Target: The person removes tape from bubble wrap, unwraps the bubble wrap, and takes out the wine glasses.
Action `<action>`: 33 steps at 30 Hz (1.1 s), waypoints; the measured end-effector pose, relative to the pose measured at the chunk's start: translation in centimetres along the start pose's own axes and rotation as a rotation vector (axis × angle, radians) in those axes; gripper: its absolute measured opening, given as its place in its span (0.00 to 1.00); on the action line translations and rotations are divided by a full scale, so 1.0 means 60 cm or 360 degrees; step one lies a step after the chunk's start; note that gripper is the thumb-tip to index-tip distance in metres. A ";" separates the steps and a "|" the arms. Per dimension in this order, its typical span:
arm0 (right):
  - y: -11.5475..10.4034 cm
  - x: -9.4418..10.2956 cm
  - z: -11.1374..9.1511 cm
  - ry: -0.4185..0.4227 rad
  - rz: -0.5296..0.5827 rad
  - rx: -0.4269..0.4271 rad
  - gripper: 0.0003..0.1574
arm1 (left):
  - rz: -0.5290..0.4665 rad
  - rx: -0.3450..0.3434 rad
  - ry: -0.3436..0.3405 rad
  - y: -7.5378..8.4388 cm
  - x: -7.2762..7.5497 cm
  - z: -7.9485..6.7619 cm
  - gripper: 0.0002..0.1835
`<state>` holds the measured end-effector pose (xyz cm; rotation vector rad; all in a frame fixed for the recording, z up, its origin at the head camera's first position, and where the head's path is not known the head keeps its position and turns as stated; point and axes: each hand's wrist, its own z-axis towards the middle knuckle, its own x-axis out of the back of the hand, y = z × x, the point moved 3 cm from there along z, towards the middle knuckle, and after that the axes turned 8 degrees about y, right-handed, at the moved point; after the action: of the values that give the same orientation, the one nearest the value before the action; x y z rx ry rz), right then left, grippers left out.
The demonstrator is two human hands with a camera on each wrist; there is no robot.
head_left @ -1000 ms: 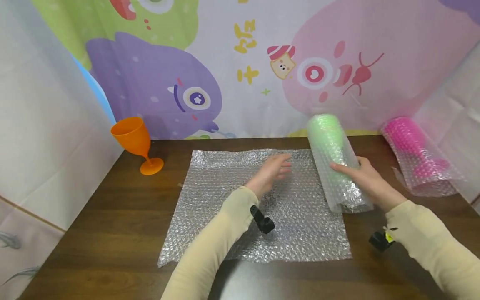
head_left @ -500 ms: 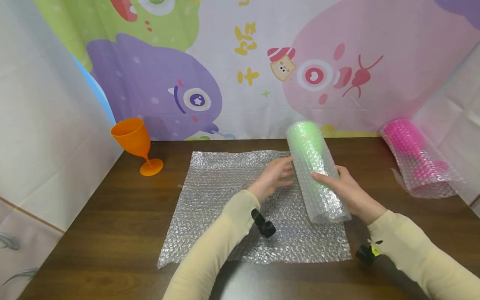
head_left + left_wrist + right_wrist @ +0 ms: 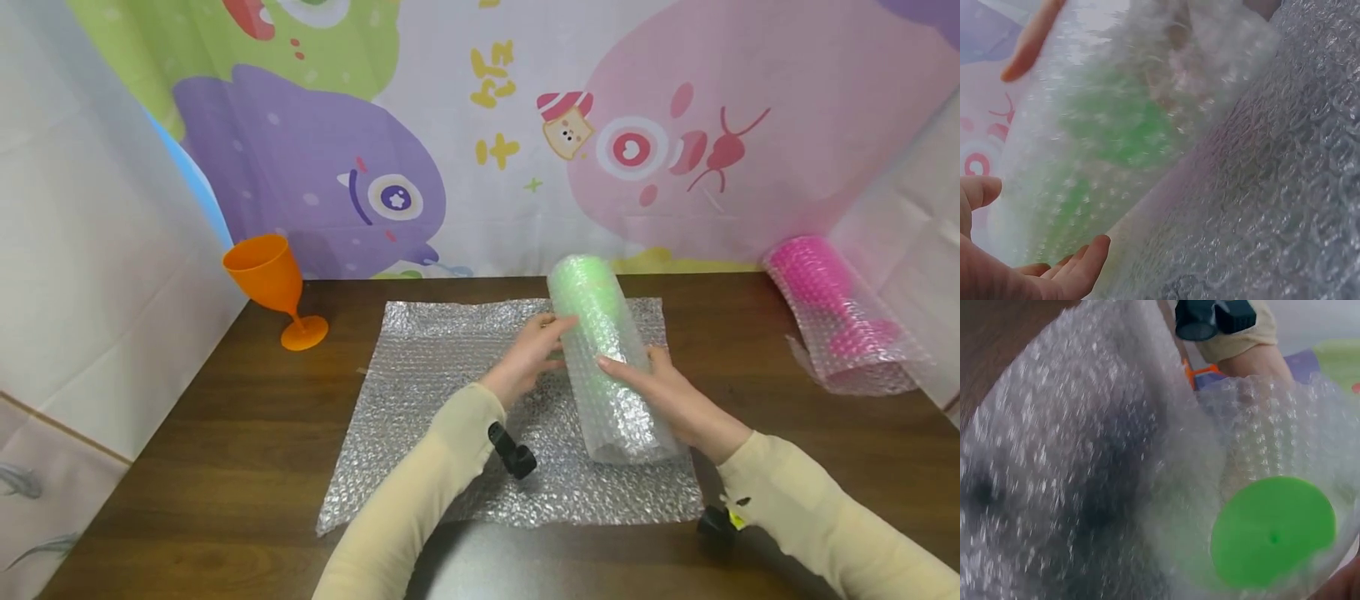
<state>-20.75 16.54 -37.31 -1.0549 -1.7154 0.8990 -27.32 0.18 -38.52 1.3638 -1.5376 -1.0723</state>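
Right hand (image 3: pixel 678 404): grips wrapped green cup (image 3: pixel 592 300), slanting over the bubble-wrap sheet (image 3: pixel 420 358)
Left hand (image 3: pixel 528 358): fingers loosely extended at the wrap (image 3: pixel 630 425)
Wrap's near end: gaping, green base (image 3: pixel 1272 528) visible; cup could slide out should the right grip slacken

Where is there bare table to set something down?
Bare table lies left of the flat bubble-wrap sheet, nearer than the orange goblet, and between that sheet and the pink wrapped goblet. Crowded: over the sheet, where the left hand and right hand flank the green wrapped roll.
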 end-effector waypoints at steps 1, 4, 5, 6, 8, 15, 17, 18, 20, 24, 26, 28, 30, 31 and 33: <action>-0.002 -0.002 -0.002 -0.0016 0.0047 0.0010 0.58 | 0.0000 0.0000 0.0007 0.000 0.003 -0.001 0.37; -0.006 -0.009 -0.005 -0.0051 0.0142 0.0050 0.53 | -0.0002 -0.0011 0.0020 -0.002 0.012 -0.004 0.37; -0.007 -0.013 -0.005 -0.0062 0.0171 0.0052 0.52 | -0.0002 -0.0014 0.0022 -0.003 0.016 -0.005 0.37; -0.008 -0.016 -0.006 -0.0068 0.0180 0.0053 0.51 | 0.0000 -0.0015 0.0026 -0.003 0.021 -0.006 0.36; -0.008 -0.023 -0.008 -0.0070 0.0165 0.0072 0.51 | -0.0004 -0.0018 0.0030 -0.006 0.029 -0.010 0.36; -0.006 -0.049 -0.013 -0.0085 0.0183 0.0073 0.49 | -0.0019 -0.0015 0.0047 -0.014 0.057 -0.022 0.36; -0.006 -0.054 -0.014 -0.0068 0.0186 0.0063 0.48 | -0.0024 -0.0020 0.0057 -0.015 0.064 -0.026 0.36; -0.007 -0.057 -0.015 -0.0068 0.0195 0.0064 0.48 | -0.0028 -0.0027 0.0061 -0.015 0.067 -0.029 0.36; -0.007 -0.059 -0.015 -0.0062 0.0202 0.0053 0.48 | -0.0019 -0.0036 0.0065 -0.011 0.071 -0.035 0.35; -0.007 -0.064 -0.014 -0.0039 0.0225 0.0053 0.45 | -0.0036 -0.0066 0.0066 -0.006 0.075 -0.047 0.34; -0.005 -0.068 -0.012 -0.0038 0.0242 0.0054 0.43 | -0.0038 -0.0074 0.0069 -0.008 0.079 -0.048 0.33; -0.004 -0.072 -0.011 -0.0053 0.0255 0.0056 0.43 | -0.0038 -0.0083 0.0082 -0.017 0.085 -0.043 0.34; -0.004 -0.074 -0.012 -0.0083 0.0261 0.0053 0.44 | -0.0028 -0.0085 0.0079 -0.018 0.090 -0.046 0.34; -0.004 -0.075 -0.012 -0.0091 0.0270 0.0051 0.44 | -0.0022 -0.0088 0.0076 -0.019 0.093 -0.048 0.34; -0.005 -0.078 -0.013 -0.0103 0.0284 0.0043 0.45 | -0.0013 -0.0109 0.0066 -0.019 0.098 -0.052 0.36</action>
<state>-19.01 12.22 -38.24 -1.1860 -1.6760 1.0766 -24.59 -5.98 -38.44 1.3385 -1.4533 -1.0856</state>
